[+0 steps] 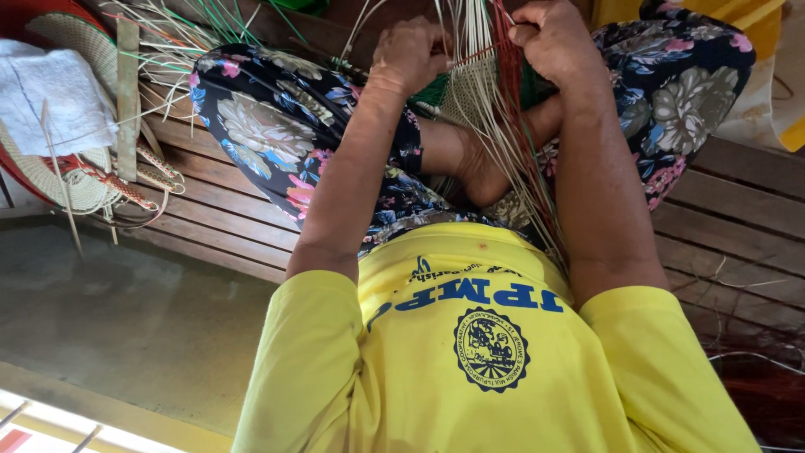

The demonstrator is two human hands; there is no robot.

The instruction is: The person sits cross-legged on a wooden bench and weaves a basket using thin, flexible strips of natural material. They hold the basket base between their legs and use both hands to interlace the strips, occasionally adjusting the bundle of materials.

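Observation:
I look down over a yellow shirt at a half-woven straw piece held above my crossed legs in flowered trousers. My left hand grips its left side, fingers curled around pale straw strands. At the top, my right hand pinches red and pale strands at the piece's right edge. Long loose strands of cream, red and green hang from the weave down past my foot.
I sit on a dark wooden slat bench. At the left lie woven round mats, a white cloth, a wooden stick and scattered straw. A concrete floor lies below the bench.

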